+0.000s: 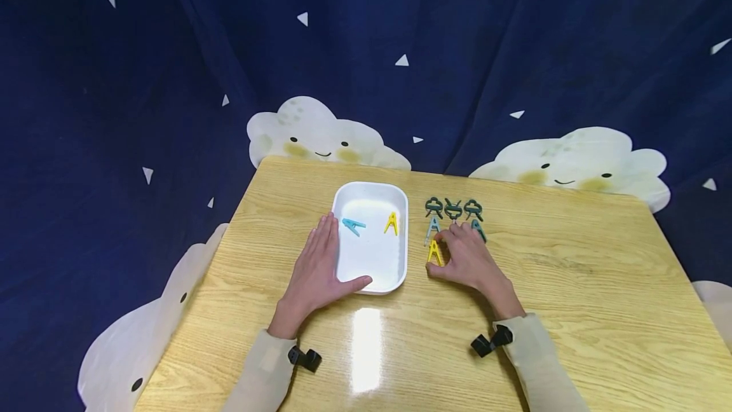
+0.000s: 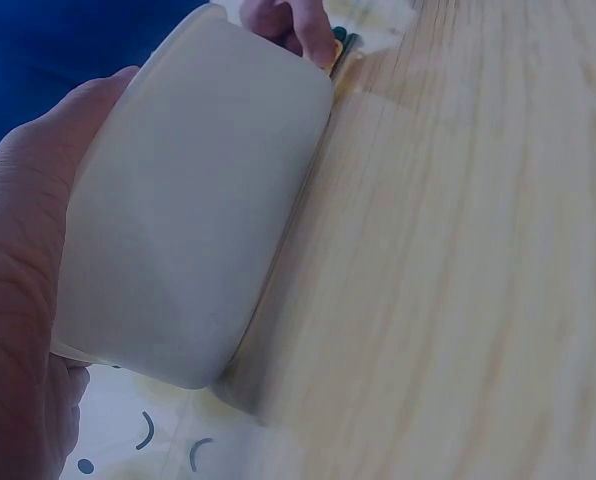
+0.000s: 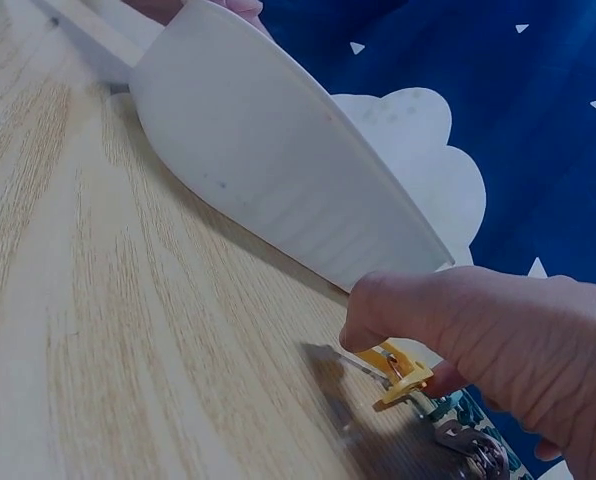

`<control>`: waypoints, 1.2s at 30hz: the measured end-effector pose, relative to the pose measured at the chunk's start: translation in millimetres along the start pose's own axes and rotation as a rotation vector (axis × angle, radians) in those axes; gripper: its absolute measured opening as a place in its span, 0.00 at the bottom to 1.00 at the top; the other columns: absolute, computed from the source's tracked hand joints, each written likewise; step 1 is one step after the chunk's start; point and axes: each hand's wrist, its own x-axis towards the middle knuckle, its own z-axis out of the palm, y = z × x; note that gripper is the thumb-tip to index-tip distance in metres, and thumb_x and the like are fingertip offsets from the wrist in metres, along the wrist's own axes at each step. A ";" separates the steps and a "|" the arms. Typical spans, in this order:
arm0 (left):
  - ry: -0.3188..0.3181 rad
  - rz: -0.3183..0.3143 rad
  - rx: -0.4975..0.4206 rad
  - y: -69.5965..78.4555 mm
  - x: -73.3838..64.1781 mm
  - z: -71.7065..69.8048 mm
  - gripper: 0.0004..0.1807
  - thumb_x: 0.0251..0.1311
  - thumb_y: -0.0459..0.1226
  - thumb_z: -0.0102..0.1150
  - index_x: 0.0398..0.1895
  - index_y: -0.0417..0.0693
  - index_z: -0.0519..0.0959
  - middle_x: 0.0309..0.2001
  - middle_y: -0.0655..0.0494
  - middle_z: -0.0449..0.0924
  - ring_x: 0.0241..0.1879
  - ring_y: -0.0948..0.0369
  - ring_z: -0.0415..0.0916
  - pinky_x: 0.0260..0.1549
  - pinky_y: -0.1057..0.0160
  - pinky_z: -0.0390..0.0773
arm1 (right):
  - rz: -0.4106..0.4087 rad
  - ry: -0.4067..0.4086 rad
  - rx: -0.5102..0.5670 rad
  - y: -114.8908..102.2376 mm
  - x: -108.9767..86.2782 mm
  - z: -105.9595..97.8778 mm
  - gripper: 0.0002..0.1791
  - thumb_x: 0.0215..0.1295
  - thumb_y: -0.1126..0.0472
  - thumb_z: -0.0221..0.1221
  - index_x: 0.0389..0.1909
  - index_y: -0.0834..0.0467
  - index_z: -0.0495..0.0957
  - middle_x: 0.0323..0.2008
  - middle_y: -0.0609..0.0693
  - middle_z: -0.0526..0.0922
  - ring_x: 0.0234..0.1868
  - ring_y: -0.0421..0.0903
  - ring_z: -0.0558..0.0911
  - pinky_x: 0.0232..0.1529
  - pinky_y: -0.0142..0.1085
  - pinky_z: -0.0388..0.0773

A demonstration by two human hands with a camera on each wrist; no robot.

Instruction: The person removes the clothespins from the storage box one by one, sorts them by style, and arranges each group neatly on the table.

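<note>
A white rectangular tray point(image 1: 373, 276) holds a light blue clothespin point(image 1: 353, 226) and a yellow clothespin point(image 1: 391, 223). My left hand point(image 1: 320, 270) rests along the tray's left side, fingers straight, with the thumb over the near rim. To the right of the tray, my right hand point(image 1: 466, 256) pinches another yellow clothespin point(image 1: 434, 252) between thumb and fingers. The right wrist view shows this yellow clothespin point(image 3: 406, 378) close over the table, its far side partly hidden by the hand. Just beyond it lie a pale grey-blue clothespin point(image 1: 433, 229) and a dark green one point(image 1: 478, 230).
Three dark green clips, the middle one point(image 1: 453, 209) turned the other way, form a row behind the clothespins. The wooden table point(image 1: 572, 310) reaches back to a dark blue curtain point(image 1: 366, 49) with cloud prints. A small black device point(image 1: 490, 341) sits on each wrist.
</note>
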 end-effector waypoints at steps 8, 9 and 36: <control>-0.006 -0.004 -0.006 0.2 -0.2 -0.9 0.77 0.48 0.82 0.53 0.85 0.38 0.39 0.86 0.45 0.37 0.84 0.55 0.32 0.82 0.53 0.43 | 0.005 -0.007 -0.004 0.4 0.1 -0.1 0.35 0.47 0.36 0.71 0.48 0.59 0.85 0.40 0.53 0.81 0.39 0.53 0.71 0.40 0.43 0.65; -0.009 -0.005 -0.008 0.3 -0.1 -1.0 0.77 0.48 0.82 0.53 0.85 0.39 0.38 0.86 0.46 0.35 0.84 0.55 0.32 0.82 0.53 0.43 | 0.006 -0.009 -0.004 0.4 -0.1 -0.2 0.35 0.47 0.36 0.71 0.48 0.59 0.85 0.41 0.53 0.81 0.40 0.53 0.71 0.40 0.43 0.65; -0.039 -0.024 -0.008 1.4 -0.5 -1.9 0.77 0.48 0.82 0.53 0.85 0.41 0.35 0.86 0.52 0.27 0.84 0.57 0.28 0.82 0.55 0.40 | 0.015 -0.030 -0.001 0.4 0.0 -0.6 0.35 0.48 0.36 0.71 0.50 0.59 0.85 0.43 0.54 0.81 0.41 0.54 0.71 0.41 0.45 0.66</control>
